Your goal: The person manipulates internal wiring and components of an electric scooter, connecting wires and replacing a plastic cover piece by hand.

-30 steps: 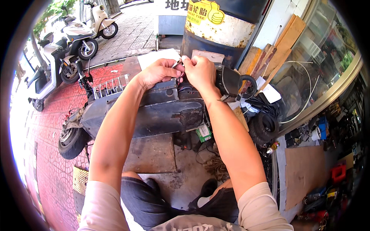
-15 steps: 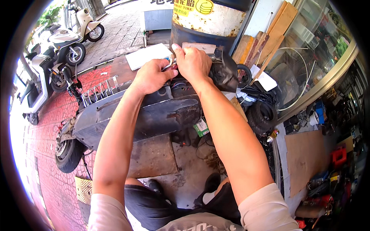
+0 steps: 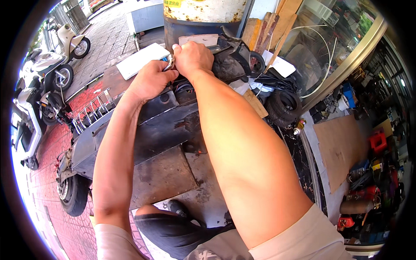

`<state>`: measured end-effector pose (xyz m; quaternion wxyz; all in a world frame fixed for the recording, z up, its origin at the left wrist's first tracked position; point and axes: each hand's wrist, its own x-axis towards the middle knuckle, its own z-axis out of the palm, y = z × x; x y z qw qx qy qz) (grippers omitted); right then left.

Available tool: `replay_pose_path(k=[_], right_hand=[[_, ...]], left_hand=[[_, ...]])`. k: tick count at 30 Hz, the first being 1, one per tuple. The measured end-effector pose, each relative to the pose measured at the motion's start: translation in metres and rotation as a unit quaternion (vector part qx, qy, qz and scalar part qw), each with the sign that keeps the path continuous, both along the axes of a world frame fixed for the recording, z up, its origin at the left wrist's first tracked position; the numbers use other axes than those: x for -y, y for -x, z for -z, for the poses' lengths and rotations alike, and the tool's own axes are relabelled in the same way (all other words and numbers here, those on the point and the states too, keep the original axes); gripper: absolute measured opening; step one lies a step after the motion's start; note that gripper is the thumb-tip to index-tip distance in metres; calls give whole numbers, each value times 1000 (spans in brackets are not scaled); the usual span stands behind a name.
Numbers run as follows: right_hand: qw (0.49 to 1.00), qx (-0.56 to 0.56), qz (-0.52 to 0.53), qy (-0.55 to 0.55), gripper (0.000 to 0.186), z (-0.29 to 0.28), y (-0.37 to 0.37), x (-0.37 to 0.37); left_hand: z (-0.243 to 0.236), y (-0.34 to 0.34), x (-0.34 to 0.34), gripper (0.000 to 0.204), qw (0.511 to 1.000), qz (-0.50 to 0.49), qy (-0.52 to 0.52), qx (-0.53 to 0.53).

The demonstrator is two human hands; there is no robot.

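Observation:
My left hand (image 3: 149,80) is closed on a shiny curved metal piece (image 3: 170,63) above the dark body (image 3: 162,130) of a partly stripped scooter lying across in front of me. My right hand (image 3: 193,58) is closed just right of that piece, knuckles up; what its fingers grip is hidden. Below the hands, some wires (image 3: 184,89) show in an opening of the body. A dark battered part (image 3: 229,63) sits right of my right hand, and a wire rack (image 3: 91,112) lies along the body to the left.
Parked scooters (image 3: 60,78) stand at left on paving. A white board (image 3: 136,65) lies behind my hands. A rusty barrel (image 3: 199,17) stands beyond, with planks (image 3: 264,30) at right. Stacked tyres (image 3: 281,108) and a glass door frame (image 3: 338,73) border a cluttered shop floor (image 3: 338,147).
The view has shifted, with hands and scooter appearing higher and further left. My right hand has turned to show more of its back, and its forearm now fills more of the picture.

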<state>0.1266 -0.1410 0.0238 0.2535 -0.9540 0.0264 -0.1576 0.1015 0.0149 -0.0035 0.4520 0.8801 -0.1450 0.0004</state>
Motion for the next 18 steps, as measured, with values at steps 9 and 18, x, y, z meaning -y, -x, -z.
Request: replay_pose_path(k=[9, 18], right_hand=[[998, 3, 44, -46, 45, 7, 3, 6], [978, 22, -26, -204, 56, -9, 17, 14]], left_hand=[[-3, 3, 11, 28, 1000, 2, 7, -28], [-2, 8, -9, 21, 991, 31, 131, 6]])
